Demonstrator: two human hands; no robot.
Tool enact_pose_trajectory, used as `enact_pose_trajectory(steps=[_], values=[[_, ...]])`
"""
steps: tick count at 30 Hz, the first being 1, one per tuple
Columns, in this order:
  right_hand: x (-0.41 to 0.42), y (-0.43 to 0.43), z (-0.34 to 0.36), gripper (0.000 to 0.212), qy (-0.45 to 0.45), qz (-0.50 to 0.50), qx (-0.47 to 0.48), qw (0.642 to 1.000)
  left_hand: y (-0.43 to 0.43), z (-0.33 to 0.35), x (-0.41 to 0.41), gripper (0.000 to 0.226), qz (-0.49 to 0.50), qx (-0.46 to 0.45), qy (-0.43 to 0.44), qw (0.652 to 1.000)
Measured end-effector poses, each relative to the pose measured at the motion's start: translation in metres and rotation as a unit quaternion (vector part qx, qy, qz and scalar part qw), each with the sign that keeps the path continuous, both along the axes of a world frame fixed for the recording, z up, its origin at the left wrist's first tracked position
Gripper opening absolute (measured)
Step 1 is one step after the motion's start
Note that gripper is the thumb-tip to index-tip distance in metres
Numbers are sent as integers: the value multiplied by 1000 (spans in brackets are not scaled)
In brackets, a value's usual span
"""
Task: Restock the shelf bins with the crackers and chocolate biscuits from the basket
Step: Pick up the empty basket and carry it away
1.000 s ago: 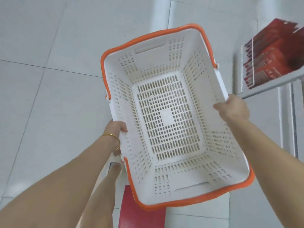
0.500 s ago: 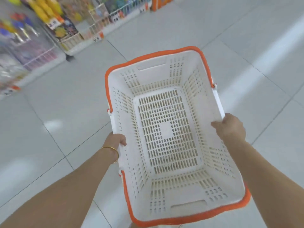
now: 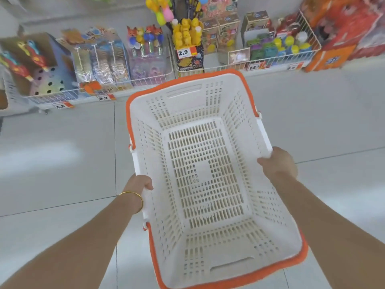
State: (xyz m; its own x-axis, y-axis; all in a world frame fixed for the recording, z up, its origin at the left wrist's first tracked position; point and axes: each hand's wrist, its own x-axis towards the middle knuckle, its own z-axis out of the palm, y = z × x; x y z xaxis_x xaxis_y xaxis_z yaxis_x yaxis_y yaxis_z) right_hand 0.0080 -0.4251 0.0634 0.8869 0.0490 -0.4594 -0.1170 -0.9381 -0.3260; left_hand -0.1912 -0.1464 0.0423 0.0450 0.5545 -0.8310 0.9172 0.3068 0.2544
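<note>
A white slotted basket (image 3: 206, 174) with an orange rim hangs in front of me above the tiled floor, and nothing lies inside it. My left hand (image 3: 138, 183), with a gold bangle on the wrist, grips the white handle bar on the basket's left side. My right hand (image 3: 278, 163) grips the matching bar on the right side. No crackers or chocolate biscuits show anywhere in view.
A low shelf (image 3: 145, 94) runs along the far side of the aisle, with white wire bins (image 3: 270, 61) full of colourful toys and sweets and price tags on its edge. Orange-red boxes (image 3: 341, 32) stand at the far right. Pale floor tiles (image 3: 58, 163) lie between me and the shelf.
The view has swung from a shelf of red packs, across open floor, to face the toy shelf. Both hands have kept their grip on the basket's side handles throughout.
</note>
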Motion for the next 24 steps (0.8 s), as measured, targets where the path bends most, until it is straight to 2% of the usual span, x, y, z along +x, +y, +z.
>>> enact_pose_trajectory(steps=[3, 5, 7, 9, 15, 19, 21, 24], values=[[60, 63, -6, 16, -14, 77, -16, 997, 12, -6, 8, 27, 188, -30, -76, 979], [95, 111, -7, 18, -27, 134, -33, 990, 22, -12, 18, 23, 271, -55, -119, 954], [128, 164, -10, 21, -42, 192, -45, 979, 37, -17, 35, 9, 362, -82, -167, 914], [156, 222, -15, 23, -54, 253, -63, 964, 57, -26, 48, 15, 443, -99, -193, 870], [219, 396, -62, 32, -51, 400, -92, 911, 122, -76, 92, 18, 587, -132, -213, 770], [242, 489, -96, 39, -53, 482, -103, 869, 152, -113, 119, 22, 645, -114, -196, 730], [252, 527, -115, 44, -39, 514, -98, 851, 165, -128, 134, 18, 669, -107, -189, 710], [267, 578, -147, 50, -12, 549, -103, 830, 182, -152, 155, 26, 708, -103, -184, 674]])
